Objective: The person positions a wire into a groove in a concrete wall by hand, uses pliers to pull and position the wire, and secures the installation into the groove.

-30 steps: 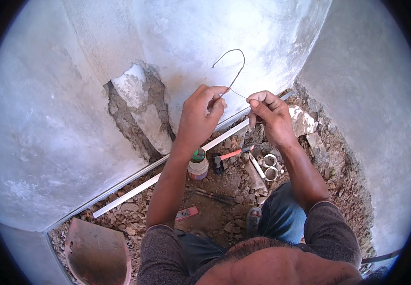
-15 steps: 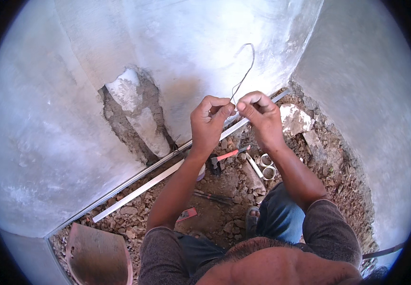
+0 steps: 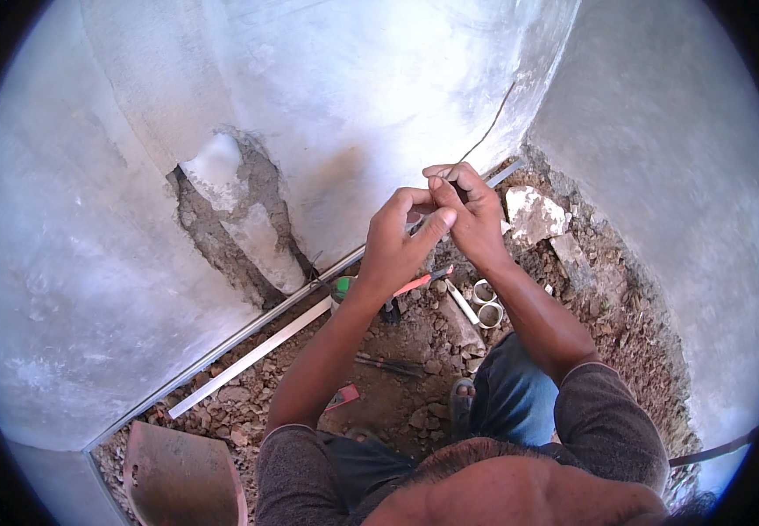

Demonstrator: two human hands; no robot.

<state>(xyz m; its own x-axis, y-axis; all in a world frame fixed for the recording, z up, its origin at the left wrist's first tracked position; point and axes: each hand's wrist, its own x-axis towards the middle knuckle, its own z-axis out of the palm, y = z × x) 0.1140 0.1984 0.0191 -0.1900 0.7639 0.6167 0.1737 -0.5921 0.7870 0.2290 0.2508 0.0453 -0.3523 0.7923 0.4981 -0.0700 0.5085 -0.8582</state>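
Right hand (image 3: 474, 215): thumb and fingers clamped on the wire (image 3: 494, 120), which rises thin and dark from the grip, its free end pointing up in front of the wall (image 3: 336, 79). Left hand (image 3: 400, 245): fingers curled, thumb extended, brought right up to the right hand. Whether its fingertips pinch the wire cannot be told. Both hands are raised above the ground (image 3: 401, 399), towards its far corner.

The wall has a broken-out recess with a pale pipe (image 3: 261, 238) exposed in it. A rail (image 3: 182, 377) follows the ground's wall-side edge; a white bar (image 3: 248, 359) lies just beside it. Near that edge stands a jar (image 3: 342, 286) with green showing at its top, partly hidden by the left forearm. Right of it lie a hammer (image 3: 423, 280), a white tube (image 3: 462, 304) and two rings (image 3: 490, 315), side by side. A pale stone (image 3: 535, 216) lies near the far corner. A curved sheet (image 3: 185, 478) occupies the left corner.
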